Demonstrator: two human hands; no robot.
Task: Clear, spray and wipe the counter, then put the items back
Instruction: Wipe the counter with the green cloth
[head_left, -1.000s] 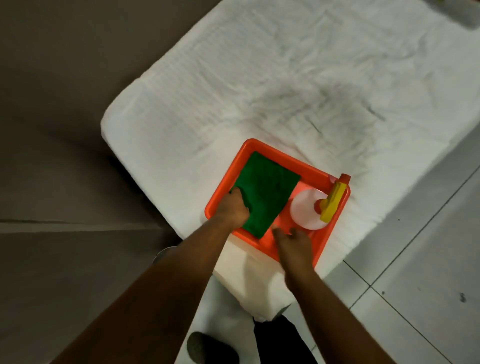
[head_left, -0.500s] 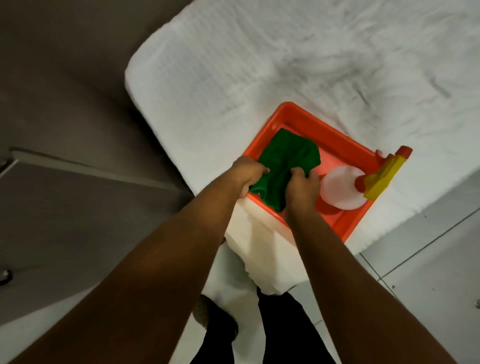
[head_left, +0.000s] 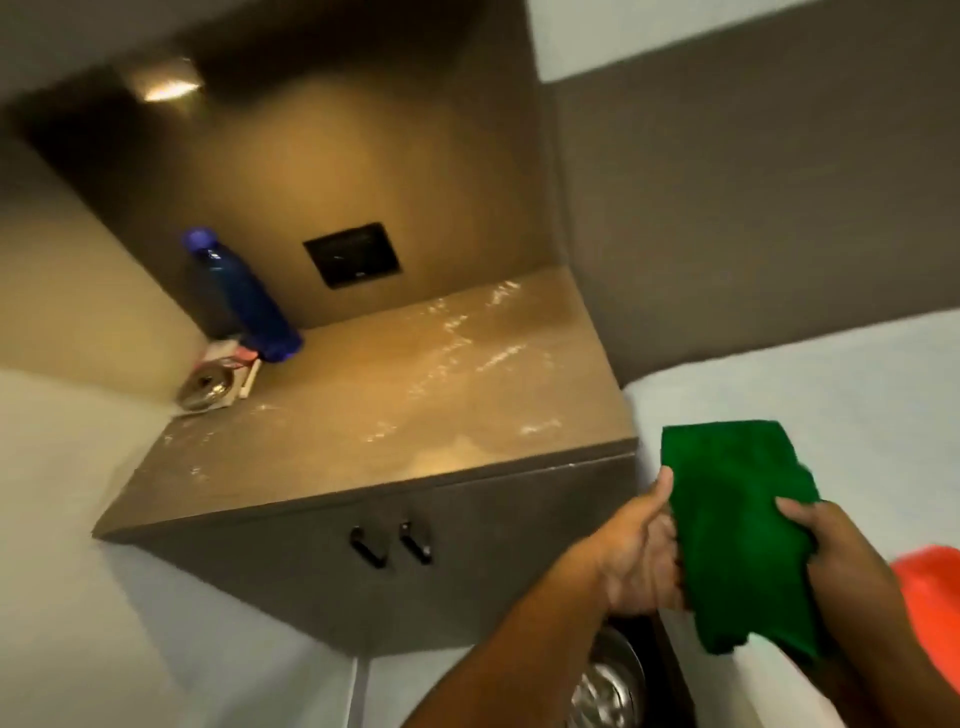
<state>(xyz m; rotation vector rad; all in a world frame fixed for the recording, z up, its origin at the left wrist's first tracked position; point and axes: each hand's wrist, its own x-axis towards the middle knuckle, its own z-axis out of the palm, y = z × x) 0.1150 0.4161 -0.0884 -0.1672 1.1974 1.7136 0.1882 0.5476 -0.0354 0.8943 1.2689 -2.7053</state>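
Green folded terry cloth (head_left: 743, 540) hangs just right of the wet brown laminate counter (head_left: 395, 405), below its edge; soft, light, floppy, likely best gripped by its side edges; left hand (head_left: 641, 564) and right hand (head_left: 836, 556) pinch opposite sides.

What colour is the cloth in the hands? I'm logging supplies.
Plain dark green cloth, with no pattern; the head view shows it clearly.
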